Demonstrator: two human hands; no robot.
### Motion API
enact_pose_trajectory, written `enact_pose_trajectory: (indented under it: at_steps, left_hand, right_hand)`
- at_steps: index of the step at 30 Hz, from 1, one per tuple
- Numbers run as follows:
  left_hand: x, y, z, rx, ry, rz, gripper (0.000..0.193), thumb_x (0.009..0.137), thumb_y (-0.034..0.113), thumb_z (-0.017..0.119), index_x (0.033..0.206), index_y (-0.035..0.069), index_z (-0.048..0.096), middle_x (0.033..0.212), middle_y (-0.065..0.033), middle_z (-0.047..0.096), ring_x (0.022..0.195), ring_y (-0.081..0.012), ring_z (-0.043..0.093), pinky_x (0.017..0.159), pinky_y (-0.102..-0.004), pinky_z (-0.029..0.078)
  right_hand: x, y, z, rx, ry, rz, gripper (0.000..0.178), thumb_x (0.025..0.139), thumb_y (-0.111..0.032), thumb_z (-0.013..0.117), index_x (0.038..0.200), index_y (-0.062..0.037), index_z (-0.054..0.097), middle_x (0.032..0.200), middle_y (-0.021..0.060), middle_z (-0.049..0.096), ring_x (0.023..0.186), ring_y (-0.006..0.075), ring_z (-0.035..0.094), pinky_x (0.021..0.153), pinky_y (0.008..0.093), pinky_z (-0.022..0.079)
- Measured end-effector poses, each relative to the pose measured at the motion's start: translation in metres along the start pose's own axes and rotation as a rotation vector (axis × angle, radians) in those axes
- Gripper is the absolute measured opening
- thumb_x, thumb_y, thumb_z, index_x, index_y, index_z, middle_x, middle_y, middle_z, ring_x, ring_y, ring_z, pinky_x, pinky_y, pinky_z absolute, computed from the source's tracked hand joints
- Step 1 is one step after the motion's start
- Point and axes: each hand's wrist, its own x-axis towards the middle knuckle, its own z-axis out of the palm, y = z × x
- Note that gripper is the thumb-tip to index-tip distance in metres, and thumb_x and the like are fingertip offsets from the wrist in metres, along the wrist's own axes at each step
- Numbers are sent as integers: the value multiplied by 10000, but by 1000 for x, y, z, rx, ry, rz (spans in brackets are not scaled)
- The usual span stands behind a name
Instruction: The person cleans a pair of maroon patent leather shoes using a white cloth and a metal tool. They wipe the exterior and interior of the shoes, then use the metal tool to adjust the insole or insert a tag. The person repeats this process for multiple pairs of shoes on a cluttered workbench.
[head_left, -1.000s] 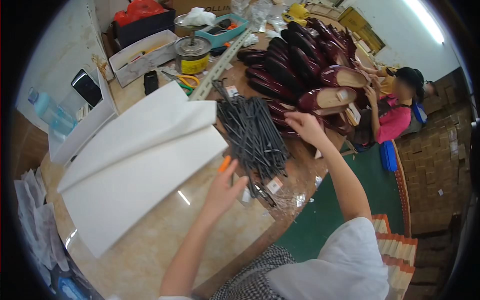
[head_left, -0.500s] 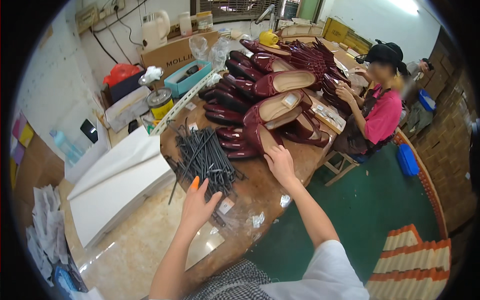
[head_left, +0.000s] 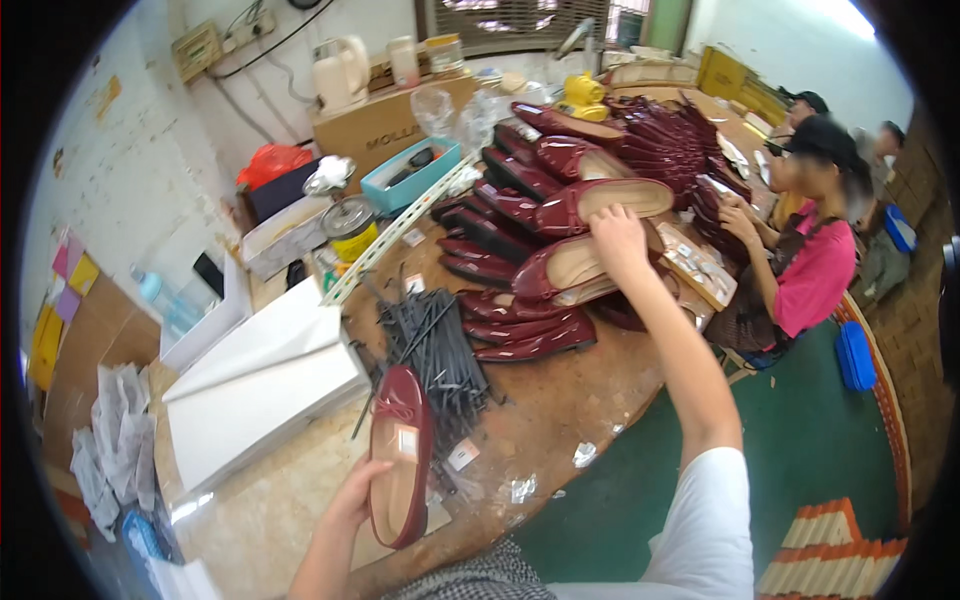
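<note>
A glossy burgundy ballet flat [head_left: 421, 455] with a small bow and a pale tag on its insole is in my left hand [head_left: 352, 492], toe pointing away from me. My left thumb lies over its side edge. Stretched toward the shoe pile, my right hand [head_left: 622, 243] has its fingers bent over the heel of another burgundy ballet flat [head_left: 565, 270]; my thumb is hidden. Just above those fingers lies a further ballet flat [head_left: 640, 198], insole facing up. Beyond the left-hand shoe is a heap of thin dark grey strips [head_left: 432, 335].
White paper sheets [head_left: 265, 385] are stacked on the left. Behind them stand a yellow tin [head_left: 351, 230] and a turquoise box [head_left: 408, 176]. A co-worker in a pink shirt [head_left: 815, 275] sits at the right, handling shoes beside a tray of small pale pieces [head_left: 697, 266].
One ballet flat has left the near edge of the pile and is now in my left hand. My right hand has moved up and away from me onto another shoe.
</note>
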Motion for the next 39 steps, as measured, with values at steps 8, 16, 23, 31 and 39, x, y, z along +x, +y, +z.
enact_pose_trajectory:
  at_steps: [8, 16, 23, 31, 39]
  left_hand:
    - [-122, -20, -90, -115, 721, 158, 462, 908, 250, 518, 1312, 33, 462, 1225, -125, 598, 1077, -240, 615, 923, -396, 503]
    - [-214, -74, -167, -224, 918, 347, 494, 942, 255, 510, 1389, 67, 416, 1280, -77, 559, 1157, -191, 545, 960, -345, 437]
    - [-260, -108, -241, 1, 1252, 489, 562, 966, 272, 504, 1421, -28, 364, 1387, -149, 479, 1259, -233, 471, 1055, -328, 354]
    - [-209, -109, -257, 310, 1169, 508, 547, 957, 236, 511, 1408, -43, 377, 1318, -174, 523, 1168, -243, 509, 1000, -331, 395]
    - [-190, -4, -190, 1362, 1168, 652, 748, 823, 303, 709, 1429, 19, 374, 1382, -278, 371, 1261, -449, 375, 1029, -483, 362]
  right_hand:
    - [-12, -57, -174, 761, -83, -98, 188, 786, -111, 662, 899, 25, 597, 725, 167, 550, 635, 272, 545, 612, 353, 445]
    - [-85, -321, -198, 1480, -1207, -445, 206, 874, -145, 582, 982, 31, 592, 826, 62, 619, 786, 90, 560, 694, 253, 469]
    - [-145, -454, -186, 1578, -1044, -530, 400, 925, -191, 590, 1270, 0, 523, 857, 110, 661, 719, 188, 670, 644, 318, 547]
    - [-220, -463, -184, 1476, -976, 39, 467, 908, -153, 561, 1334, 17, 476, 715, 170, 655, 596, 295, 650, 558, 365, 502]
    - [-195, -406, -151, 930, -444, -158, 296, 888, -134, 572, 1158, -31, 636, 691, 240, 612, 625, 389, 622, 586, 445, 503]
